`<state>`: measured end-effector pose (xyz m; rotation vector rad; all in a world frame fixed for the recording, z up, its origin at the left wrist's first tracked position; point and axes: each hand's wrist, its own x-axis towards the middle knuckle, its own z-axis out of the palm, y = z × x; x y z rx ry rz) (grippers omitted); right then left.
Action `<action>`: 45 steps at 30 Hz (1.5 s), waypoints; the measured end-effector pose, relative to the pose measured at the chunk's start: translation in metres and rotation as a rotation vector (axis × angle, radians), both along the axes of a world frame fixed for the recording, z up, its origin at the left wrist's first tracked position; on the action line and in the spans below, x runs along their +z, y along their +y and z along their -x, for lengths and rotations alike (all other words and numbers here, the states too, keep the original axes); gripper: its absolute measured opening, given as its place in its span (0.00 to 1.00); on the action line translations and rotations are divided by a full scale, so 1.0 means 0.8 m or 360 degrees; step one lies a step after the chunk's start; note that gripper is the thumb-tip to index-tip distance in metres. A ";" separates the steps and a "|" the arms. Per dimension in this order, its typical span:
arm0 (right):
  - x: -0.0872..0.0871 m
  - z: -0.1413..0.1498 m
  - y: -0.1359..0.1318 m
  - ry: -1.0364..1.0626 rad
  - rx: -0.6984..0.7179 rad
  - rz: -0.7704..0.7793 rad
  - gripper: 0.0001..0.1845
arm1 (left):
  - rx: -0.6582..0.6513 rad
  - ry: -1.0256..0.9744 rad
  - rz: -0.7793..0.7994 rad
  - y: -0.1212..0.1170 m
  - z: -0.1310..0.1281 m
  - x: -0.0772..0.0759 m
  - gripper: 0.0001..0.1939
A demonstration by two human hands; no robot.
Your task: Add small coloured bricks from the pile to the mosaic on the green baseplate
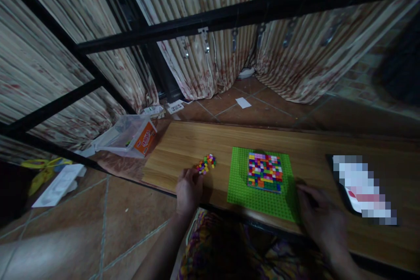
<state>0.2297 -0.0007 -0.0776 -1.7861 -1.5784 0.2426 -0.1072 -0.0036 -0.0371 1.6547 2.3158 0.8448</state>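
Note:
A green studded baseplate [238,183] lies on the wooden bench top. On it sits a block of small multicoloured building bricks [265,171], packed in tight rows. To the left is a small pile of loose coloured bricks [207,164]. My left hand [189,190] reaches to the near side of this pile, its fingers pinched together at the bricks; what is between the fingertips is hidden. Beside the right edge of the baseplate rests my right hand [321,216], fingers curled and closed. Whether it holds anything cannot be seen.
A phone-like device [361,190] with a blurred screen lies at the right on the bench [305,144]. A clear plastic box [126,135] with an orange label stands past the left end. Black metal bars [229,13] with hooks and striped curtains stand behind.

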 end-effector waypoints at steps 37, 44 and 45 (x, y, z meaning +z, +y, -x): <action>0.011 0.011 0.003 0.0149 0.0086 -0.0111 0.15 | -0.0809 -0.0605 -0.0181 0.024 -0.137 0.035 0.09; 0.013 0.011 0.003 0.0140 0.0089 -0.0102 0.15 | -0.0783 -0.0569 -0.0203 0.031 -0.141 0.035 0.08; 0.013 0.011 0.003 0.0137 0.0088 -0.0101 0.15 | -0.0791 -0.0566 -0.0203 0.031 -0.142 0.034 0.08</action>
